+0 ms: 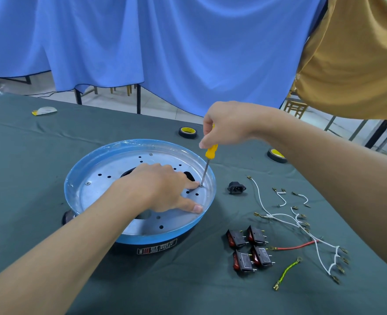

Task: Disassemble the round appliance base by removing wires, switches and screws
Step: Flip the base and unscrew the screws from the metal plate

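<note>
My left hand (158,186) lies flat on the round base (92,192). My right hand (229,123) grips the screwdriver (211,151), tip on a screw (201,185).

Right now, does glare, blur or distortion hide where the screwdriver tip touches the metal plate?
Head view: even light, soft shadows; the metal plate has only mild sheen; the screwdriver tip shows clearly; wide-angle distortion stretches the forearms near the edges; the base label is too small to read.
</note>
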A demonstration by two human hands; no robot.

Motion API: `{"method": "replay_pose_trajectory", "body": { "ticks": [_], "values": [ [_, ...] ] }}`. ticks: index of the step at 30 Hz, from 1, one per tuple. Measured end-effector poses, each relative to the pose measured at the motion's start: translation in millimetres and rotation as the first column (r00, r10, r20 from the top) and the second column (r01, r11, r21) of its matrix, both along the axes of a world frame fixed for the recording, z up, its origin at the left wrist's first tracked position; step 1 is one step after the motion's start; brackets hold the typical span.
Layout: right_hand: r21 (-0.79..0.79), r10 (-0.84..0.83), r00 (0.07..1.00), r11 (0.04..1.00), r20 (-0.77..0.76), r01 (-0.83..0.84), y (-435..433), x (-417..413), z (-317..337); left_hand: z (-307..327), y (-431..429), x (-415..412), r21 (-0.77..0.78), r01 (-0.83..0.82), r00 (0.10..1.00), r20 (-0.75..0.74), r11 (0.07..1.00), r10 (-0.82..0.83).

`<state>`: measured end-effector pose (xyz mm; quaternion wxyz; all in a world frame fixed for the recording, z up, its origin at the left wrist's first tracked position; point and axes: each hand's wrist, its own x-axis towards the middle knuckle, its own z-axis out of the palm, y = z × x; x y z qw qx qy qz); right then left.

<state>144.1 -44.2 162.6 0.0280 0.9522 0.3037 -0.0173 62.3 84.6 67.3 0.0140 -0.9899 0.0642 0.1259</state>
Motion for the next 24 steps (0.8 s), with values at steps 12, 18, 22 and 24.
{"method": "replay_pose_trajectory", "body": {
  "ticks": [12,18,22,24],
  "values": [
    [0.004,-0.016,1.000,1.000,-0.010,0.016,0.3,-4.8,1.0,0.9,-0.3,-0.5,0.018,-0.035,0.999,-0.004,0.999,0.035],
    [-0.027,-0.062,0.997,0.998,-0.038,0.061,-0.5,-3.2,2.0,1.4,-1.5,-0.5,0.026,-0.047,0.999,0.000,0.999,0.047],
    [0.046,-0.020,1.000,0.999,0.012,0.020,-0.7,0.5,-4.6,1.4,-1.2,-0.8,0.030,-0.041,0.999,0.001,0.999,0.041],
    [0.086,-0.030,0.999,0.996,-0.019,0.032,-2.0,0.0,-4.6,1.1,-1.4,-0.9,0.033,-0.039,0.999,0.005,0.999,0.039]
  ]
}}
